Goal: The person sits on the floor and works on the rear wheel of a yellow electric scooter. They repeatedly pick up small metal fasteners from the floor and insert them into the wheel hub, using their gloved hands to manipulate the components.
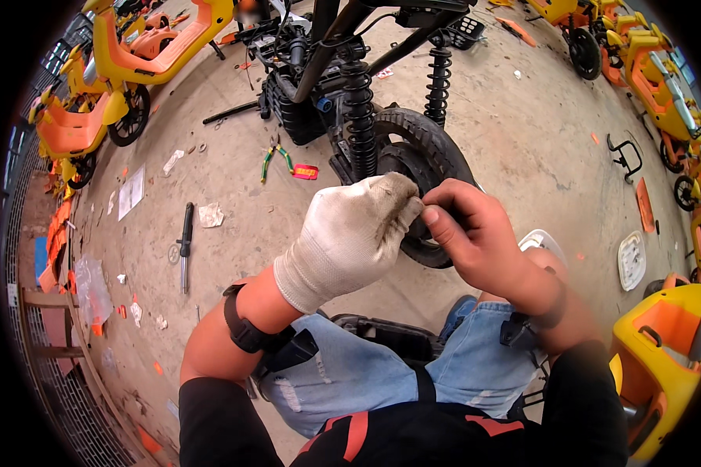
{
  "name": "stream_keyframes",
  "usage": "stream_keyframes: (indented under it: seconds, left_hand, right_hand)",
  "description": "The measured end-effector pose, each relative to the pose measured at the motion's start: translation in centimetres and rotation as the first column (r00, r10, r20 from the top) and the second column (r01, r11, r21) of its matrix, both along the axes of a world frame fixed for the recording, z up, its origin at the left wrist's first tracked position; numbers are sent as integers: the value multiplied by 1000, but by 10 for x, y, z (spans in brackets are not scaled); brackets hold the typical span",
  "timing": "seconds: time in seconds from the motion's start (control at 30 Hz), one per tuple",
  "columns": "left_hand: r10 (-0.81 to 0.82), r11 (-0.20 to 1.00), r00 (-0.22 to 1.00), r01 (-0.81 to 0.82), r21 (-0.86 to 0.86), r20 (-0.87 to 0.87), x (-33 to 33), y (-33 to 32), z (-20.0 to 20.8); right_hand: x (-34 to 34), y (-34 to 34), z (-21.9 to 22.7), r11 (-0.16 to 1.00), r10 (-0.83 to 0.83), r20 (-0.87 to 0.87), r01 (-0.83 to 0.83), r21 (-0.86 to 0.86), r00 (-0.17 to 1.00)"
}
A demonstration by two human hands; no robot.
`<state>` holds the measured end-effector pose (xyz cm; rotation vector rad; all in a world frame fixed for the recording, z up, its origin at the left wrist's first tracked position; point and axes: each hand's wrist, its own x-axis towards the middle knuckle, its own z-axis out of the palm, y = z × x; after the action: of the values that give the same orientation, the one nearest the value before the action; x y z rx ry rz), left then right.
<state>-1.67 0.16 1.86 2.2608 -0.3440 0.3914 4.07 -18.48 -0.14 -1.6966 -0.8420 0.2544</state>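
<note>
One black wheel [438, 149] just beyond the fingers [445, 227]

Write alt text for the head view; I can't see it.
A person's gloved left grip and bare right grip come close together in front of a black wheel; whether they pinch anything is unclear. Green-handled pliers lie on the floor, and yellow scooters stand on both sides.
</note>
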Motion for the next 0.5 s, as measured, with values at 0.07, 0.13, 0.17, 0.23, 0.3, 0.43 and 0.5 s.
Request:
stream_keyframes:
  seconds: [0.07,0.13,0.17,0.23,0.3,0.43,0.5]
  left_hand:
    - [6,998,996,-11,-58,-88,-2,-1,2]
    - [-18,993,976,-8,-116,-217,1,2,0]
    - [-32,989,959,-9,-145,-280,3,4,-2]
    - [-40,983,960,-13,-186,-279,6,5,-5]
    - [-29,976,967,-28,-216,-255,10,7,-8]
    - [13,970,977,-63,-234,-212,12,10,-9]
    - [8,971,976,-60,-231,-217,12,11,-9]
  right_hand:
    - [4,1,-5,1000,-16,356,20,-7,934]
    - [8,3,-5,999,-9,434,29,-40,901]
    - [9,3,-5,998,-4,472,34,-56,882]
    - [11,5,-5,996,-21,284,45,-79,959]
    - [13,5,-8,999,-24,-94,21,-32,995]
    - [22,5,-10,990,109,-706,-11,141,699]
    - [26,1,-9,983,172,-805,-43,180,568]
